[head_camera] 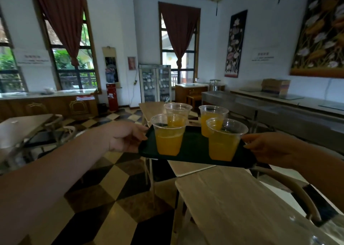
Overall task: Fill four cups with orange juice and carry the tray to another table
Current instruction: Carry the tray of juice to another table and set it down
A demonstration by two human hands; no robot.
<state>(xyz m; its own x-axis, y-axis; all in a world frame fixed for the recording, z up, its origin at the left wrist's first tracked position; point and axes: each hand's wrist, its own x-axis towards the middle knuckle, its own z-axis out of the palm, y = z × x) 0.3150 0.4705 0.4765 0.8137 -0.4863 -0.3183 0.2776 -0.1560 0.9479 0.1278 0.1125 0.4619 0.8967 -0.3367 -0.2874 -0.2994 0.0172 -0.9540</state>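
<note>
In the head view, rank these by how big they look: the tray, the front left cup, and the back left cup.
1. Tray.
2. Front left cup.
3. Back left cup, though it sits farther from the camera, so the two cups may really match.

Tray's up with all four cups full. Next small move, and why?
Probably keep the tray level and ease it forward over the wooden table ahead before lowering. The left hand and right hand grip opposite edges, the tray is in the air, and the four cups of juice stand loose and open-topped, so any tilt could spill.
</note>
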